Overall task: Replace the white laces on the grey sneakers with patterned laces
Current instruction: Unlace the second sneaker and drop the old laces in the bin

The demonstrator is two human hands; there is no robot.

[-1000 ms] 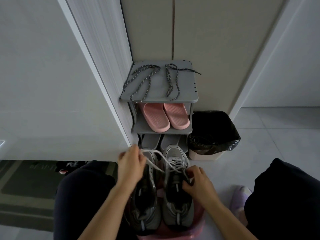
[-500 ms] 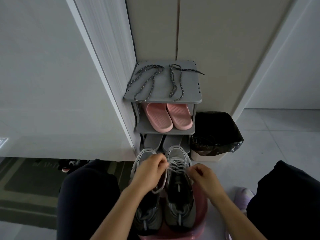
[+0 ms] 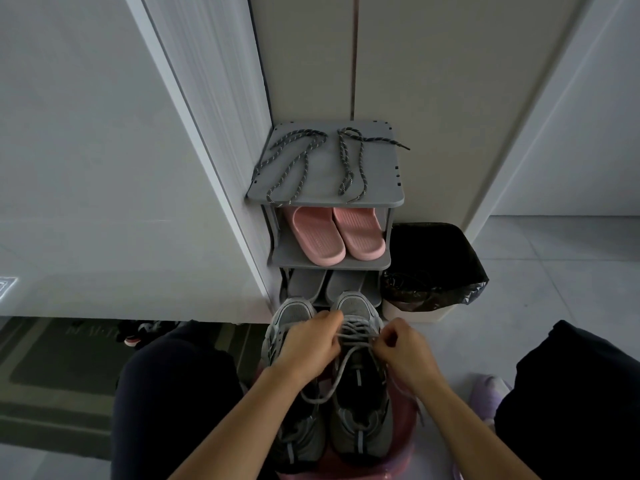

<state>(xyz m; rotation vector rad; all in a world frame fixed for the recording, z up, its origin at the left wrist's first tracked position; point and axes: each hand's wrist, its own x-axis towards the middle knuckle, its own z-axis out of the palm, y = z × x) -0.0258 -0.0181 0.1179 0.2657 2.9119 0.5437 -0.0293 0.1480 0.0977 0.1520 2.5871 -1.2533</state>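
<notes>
Left sneaker (image 3: 298, 438) eyelets: covered by left hand (image 3: 308, 344).
Pink base (image 3: 403, 448): cut by bottom edge.
Mat (image 3: 69, 362) lettering: unreadable.

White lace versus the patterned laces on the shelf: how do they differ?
The white lace is plain, pale; the patterned laces are dark, speckled, rope-like. The white lace sits threaded in the right grey sneaker, pinched by left hand and right hand; the patterned laces lie loose on the grey shelf top.
</notes>
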